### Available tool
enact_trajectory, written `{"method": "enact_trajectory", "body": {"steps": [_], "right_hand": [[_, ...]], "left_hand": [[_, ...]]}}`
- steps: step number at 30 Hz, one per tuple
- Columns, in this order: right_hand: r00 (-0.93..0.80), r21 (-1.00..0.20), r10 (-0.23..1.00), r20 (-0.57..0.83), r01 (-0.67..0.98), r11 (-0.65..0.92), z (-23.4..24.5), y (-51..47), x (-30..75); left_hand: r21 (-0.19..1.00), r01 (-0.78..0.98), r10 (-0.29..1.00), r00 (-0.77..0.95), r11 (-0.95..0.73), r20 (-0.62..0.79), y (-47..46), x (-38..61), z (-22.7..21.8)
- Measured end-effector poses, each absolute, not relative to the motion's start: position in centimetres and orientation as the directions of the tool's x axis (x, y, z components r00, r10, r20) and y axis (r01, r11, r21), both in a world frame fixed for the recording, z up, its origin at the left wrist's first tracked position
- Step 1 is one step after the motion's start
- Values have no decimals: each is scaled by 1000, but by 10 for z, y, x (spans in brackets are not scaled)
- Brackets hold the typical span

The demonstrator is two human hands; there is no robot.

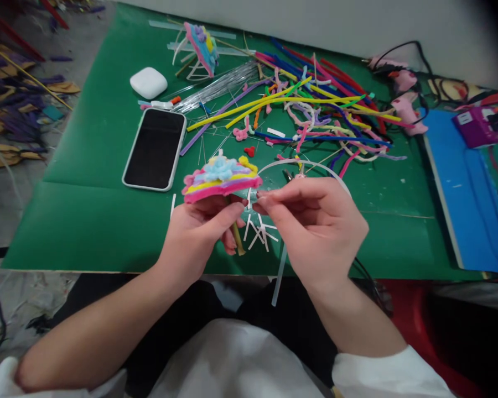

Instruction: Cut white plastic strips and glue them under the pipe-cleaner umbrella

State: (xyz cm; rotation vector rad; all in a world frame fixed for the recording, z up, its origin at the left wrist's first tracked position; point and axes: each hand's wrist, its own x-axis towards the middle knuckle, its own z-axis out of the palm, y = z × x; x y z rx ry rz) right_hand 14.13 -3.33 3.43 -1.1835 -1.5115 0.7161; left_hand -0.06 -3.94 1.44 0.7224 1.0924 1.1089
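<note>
My left hand (201,232) is closed around the stem of a small umbrella-shaped craft (221,178) made of pink, yellow, purple and blue pipe cleaners, held just above the near edge of the green mat (87,160). My right hand (315,226) pinches something small and clear next to the craft's rim, where a thin white curved band (299,163) arches over the fingers. Short white strip offcuts (260,232) lie on the mat beneath both hands. A clear strip (279,276) hangs over the table edge.
A black phone (155,148) and a white earbud case (148,82) lie at left. A heap of coloured pipe cleaners (315,105) fills the middle back. A second finished craft (202,47) stands far back. Pink glue guns (404,105) and a blue board (465,188) sit right.
</note>
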Motion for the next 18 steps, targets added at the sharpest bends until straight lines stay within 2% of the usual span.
{"method": "enact_trajectory", "body": {"steps": [6, 13, 18], "right_hand": [[52, -872, 898, 437, 271, 408, 28, -33, 140], [55, -900, 919, 391, 232, 369, 28, -34, 140], [81, -952, 951, 297, 96, 289, 28, -33, 136]], "left_hand": [[926, -268, 963, 21, 264, -269, -40, 0, 8], [947, -196, 966, 14, 254, -256, -42, 1, 5], [957, -163, 969, -24, 239, -246, -44, 0, 2]]}}
